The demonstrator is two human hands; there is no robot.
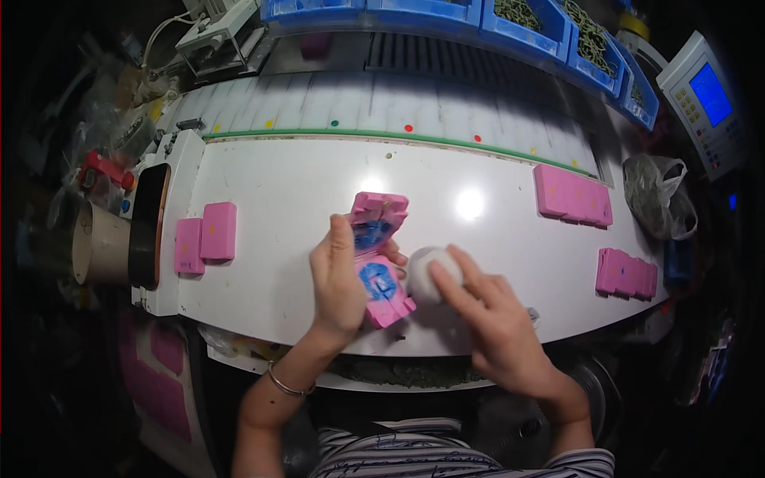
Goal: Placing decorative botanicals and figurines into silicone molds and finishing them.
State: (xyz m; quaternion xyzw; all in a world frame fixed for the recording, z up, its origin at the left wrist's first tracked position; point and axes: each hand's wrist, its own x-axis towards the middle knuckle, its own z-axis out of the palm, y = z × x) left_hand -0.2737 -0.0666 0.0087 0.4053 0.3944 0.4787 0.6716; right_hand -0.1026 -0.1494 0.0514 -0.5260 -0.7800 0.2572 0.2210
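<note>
My left hand (335,279) is closed around an opened pink block-like mould (390,315), its two halves spread apart over the white worktop (271,295). Blue patterned areas (378,280) line the inner faces of both halves. Close to the lower half, my right hand (502,327) grips a whitish rounded pad or ball (424,271) between thumb and fingers. Motion blurs that pad, so I cannot tell its exact kind or whether it touches the mould.
Pink blocks (218,231) lie at the left, by a phone (149,227) and a beige cup (97,243). More pink blocks (572,197) sit at the right, near a plastic bag (660,195) and a control panel (712,95). Blue bins (422,20) line the back.
</note>
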